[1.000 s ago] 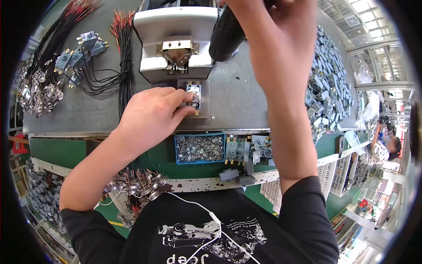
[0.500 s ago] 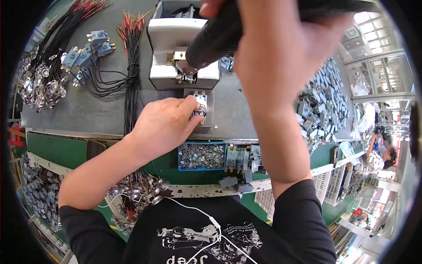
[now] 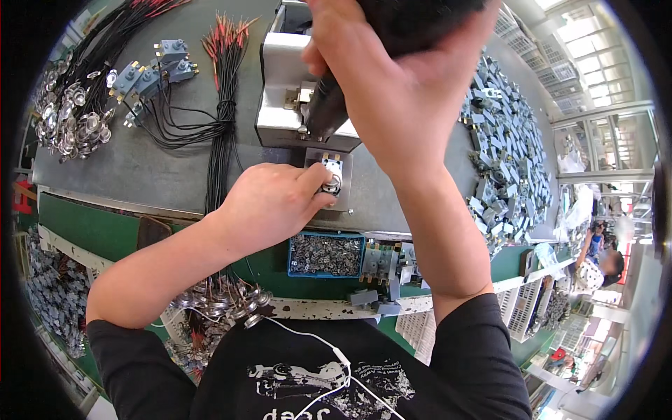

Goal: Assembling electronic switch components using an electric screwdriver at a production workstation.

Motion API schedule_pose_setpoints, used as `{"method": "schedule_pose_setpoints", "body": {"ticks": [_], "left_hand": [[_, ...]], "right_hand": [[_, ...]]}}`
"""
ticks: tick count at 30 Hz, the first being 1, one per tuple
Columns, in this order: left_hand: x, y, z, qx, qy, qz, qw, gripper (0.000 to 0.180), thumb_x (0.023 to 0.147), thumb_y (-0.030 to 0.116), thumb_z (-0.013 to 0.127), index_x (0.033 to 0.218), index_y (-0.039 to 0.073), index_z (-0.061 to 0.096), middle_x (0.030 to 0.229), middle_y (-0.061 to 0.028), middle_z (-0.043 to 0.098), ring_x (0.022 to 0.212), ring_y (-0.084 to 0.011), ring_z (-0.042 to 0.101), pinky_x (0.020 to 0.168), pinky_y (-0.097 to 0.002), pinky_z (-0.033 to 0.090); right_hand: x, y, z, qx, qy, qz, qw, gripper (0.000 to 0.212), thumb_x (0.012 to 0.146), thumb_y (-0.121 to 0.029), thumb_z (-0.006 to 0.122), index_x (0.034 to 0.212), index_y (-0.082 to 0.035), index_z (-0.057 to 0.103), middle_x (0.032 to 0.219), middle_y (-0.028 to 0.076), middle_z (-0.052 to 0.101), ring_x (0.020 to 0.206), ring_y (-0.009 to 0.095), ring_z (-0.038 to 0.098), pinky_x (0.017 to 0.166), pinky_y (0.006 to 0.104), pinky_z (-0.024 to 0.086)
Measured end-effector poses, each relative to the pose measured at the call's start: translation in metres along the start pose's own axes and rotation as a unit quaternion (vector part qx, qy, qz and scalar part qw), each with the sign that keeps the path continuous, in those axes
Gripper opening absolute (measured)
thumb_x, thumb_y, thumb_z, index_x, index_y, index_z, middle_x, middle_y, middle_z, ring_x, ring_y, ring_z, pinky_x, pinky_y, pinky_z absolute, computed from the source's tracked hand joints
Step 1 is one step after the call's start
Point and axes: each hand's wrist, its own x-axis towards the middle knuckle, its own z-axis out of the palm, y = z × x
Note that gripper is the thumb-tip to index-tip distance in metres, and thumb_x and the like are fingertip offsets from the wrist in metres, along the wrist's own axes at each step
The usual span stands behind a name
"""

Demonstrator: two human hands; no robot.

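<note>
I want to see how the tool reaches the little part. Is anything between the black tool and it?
Nothing visible. The black tool in the right hand points down at the small part, which the left hand steadies from the side.

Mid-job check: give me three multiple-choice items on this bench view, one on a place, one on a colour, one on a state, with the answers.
1. Where is the blue tray of small metal parts?
A. At the bench's near edge, below the left hand
B. On top of the white machine
C. Among the wire bundles at far left

2. What colour are the tips of the black wire bundle?
A. Green
B. Red
C. White

3. What is the left hand doing?
A. Lying flat, away from everything
B. Holding the dark power screwdriver
C. Pinching a small white part on the grey fixture plate

Answers: 1 A, the tray sits just under the bench lip; 2 B, the ends are red; 3 C, its fingers close on the part, while the right hand grips the dark power screwdriver.
</note>
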Motion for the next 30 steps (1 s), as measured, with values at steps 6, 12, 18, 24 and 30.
{"method": "schedule_pose_setpoints", "body": {"ticks": [6, 12, 18, 24, 30], "left_hand": [[-0.003, 0.001, -0.003, -0.020, 0.020, -0.022, 0.999, 0.021, 0.091, 0.022, 0.073, 0.101, 0.007, 0.062, 0.073, -0.0078, 0.066, 0.071, -0.0295, 0.069, 0.065, -0.0419, 0.055], [-0.005, 0.002, -0.002, -0.025, 0.008, -0.040, 0.999, 0.021, 0.091, 0.022, 0.073, 0.100, 0.007, 0.062, 0.077, -0.0095, 0.068, 0.075, -0.0303, 0.070, 0.068, -0.0427, 0.056], [-0.001, 0.007, -0.001, -0.018, -0.009, -0.044, 0.999, 0.022, 0.092, 0.023, 0.072, 0.099, 0.006, 0.060, 0.076, -0.0106, 0.068, 0.075, -0.0310, 0.070, 0.068, -0.0432, 0.056], [-0.006, 0.002, -0.001, 0.000, 0.005, -0.032, 0.999, 0.023, 0.092, 0.024, 0.072, 0.099, 0.007, 0.059, 0.073, -0.0100, 0.066, 0.073, -0.0307, 0.069, 0.067, -0.0436, 0.055], [-0.009, -0.001, 0.008, -0.022, 0.033, -0.032, 0.999, 0.022, 0.091, 0.024, 0.073, 0.101, 0.008, 0.061, 0.074, -0.0090, 0.067, 0.073, -0.0296, 0.069, 0.065, -0.0428, 0.055]], "right_hand": [[0.022, -0.086, 0.014, -0.101, 0.170, 0.502, 0.842, 0.030, 0.086, 0.011, 0.074, 0.112, 0.006, 0.060, 0.087, 0.014, 0.071, 0.069, 0.014, 0.069, 0.057, 0.0269, 0.056], [0.033, -0.073, 0.019, -0.069, 0.183, 0.415, 0.888, 0.024, 0.086, 0.012, 0.074, 0.105, 0.005, 0.063, 0.082, 0.013, 0.071, 0.066, 0.013, 0.068, 0.056, 0.0257, 0.054], [-0.001, -0.014, 0.016, 0.018, 0.018, 0.006, 1.000, 0.061, 0.086, 0.012, 0.074, 0.135, 0.003, 0.038, 0.096, 0.011, 0.066, 0.084, 0.015, 0.070, 0.065, 0.0264, 0.057], [0.014, -0.062, 0.047, -0.016, 0.153, 0.416, 0.896, 0.076, 0.088, 0.010, 0.072, 0.146, -0.003, 0.024, 0.104, 0.012, 0.066, 0.089, 0.017, 0.069, 0.068, 0.0286, 0.060], [-0.003, -0.061, 0.020, -0.061, 0.119, 0.338, 0.932, 0.052, 0.086, 0.011, 0.075, 0.129, 0.003, 0.046, 0.098, 0.013, 0.070, 0.079, 0.016, 0.070, 0.064, 0.0298, 0.058]]}}
